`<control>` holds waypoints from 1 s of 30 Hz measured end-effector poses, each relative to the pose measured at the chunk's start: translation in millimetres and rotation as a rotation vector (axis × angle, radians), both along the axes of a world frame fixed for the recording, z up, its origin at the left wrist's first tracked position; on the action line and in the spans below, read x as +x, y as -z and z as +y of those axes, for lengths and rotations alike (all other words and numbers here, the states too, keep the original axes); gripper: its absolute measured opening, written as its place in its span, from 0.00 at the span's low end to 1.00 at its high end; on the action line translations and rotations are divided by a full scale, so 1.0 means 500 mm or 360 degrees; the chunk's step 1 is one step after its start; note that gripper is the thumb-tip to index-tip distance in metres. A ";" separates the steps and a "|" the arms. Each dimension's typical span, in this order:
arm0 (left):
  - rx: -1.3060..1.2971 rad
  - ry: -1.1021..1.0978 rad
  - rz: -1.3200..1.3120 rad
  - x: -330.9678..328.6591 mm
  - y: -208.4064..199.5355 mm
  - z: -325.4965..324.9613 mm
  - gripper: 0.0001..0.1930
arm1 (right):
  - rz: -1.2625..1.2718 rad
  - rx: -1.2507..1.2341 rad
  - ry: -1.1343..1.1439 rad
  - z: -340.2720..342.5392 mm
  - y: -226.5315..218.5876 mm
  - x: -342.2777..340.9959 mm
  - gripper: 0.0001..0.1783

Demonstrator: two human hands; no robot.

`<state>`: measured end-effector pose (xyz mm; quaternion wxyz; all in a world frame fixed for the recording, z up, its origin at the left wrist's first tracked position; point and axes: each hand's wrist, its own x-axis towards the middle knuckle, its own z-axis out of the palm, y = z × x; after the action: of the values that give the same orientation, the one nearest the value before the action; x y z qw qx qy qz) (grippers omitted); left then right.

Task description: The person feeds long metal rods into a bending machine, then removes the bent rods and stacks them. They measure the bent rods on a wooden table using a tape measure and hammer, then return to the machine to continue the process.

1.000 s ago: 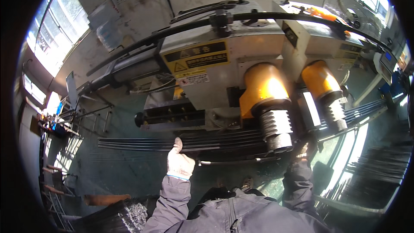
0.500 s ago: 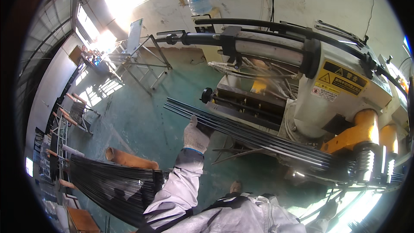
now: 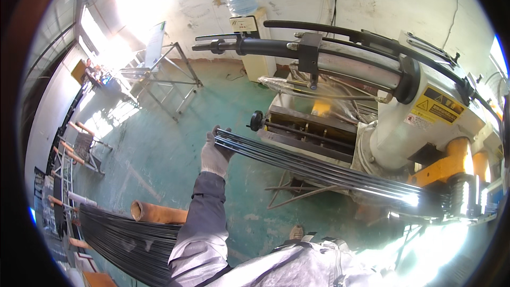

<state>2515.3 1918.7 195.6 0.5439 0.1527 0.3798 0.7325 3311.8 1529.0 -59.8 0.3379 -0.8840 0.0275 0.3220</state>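
A bundle of dark, shiny rods (image 3: 319, 167)
Long and thin, they run nearly parallel, slanting along the near edge of the machine (image 3: 394, 137); their left ends jut past its near left corner.

On our left hand (image 3: 217, 154) we are wearing a pale grey glove (image 3: 213, 161), toward eight o'clock; at seven our sleeve (image 3: 206, 215) is looking dark grey, partly paler; at five our greyish jacket (image 3: 289, 270) is showing its zip (image 3: 338, 267), and a tan shoe (image 3: 296, 231) is peeping out

The green floor (image 3: 159, 162) bears a metal frame (image 3: 189, 64) and water dispenser (image 3: 258, 66).
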 end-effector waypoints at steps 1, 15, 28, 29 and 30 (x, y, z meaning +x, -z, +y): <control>0.0055 0.0090 0.0022 0.000 0.003 0.002 0.29 | 0.0013 -0.0028 0.0092 -0.046 0.021 0.032 0.26; -0.0053 0.0213 0.0351 -0.078 0.064 0.008 0.39 | 0.0290 0.0162 -0.0233 0.000 -0.009 0.042 0.27; -0.1176 0.0457 0.0089 0.577 0.438 -0.287 0.48 | -0.0291 -0.0199 -0.1580 0.141 0.081 0.327 0.24; -0.1251 0.0490 0.0171 0.647 0.468 -0.310 0.45 | -0.0541 -0.0193 -0.1882 0.144 0.091 0.367 0.24; -0.1175 0.0705 0.0432 0.707 0.484 -0.342 0.44 | -0.0450 -0.0222 -0.1909 0.150 0.098 0.411 0.24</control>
<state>2868.9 1747.7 -46.4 0.6508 0.1207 0.6419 0.3872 3517.4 1604.0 -108.5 0.0398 -0.7996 -0.4982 0.3329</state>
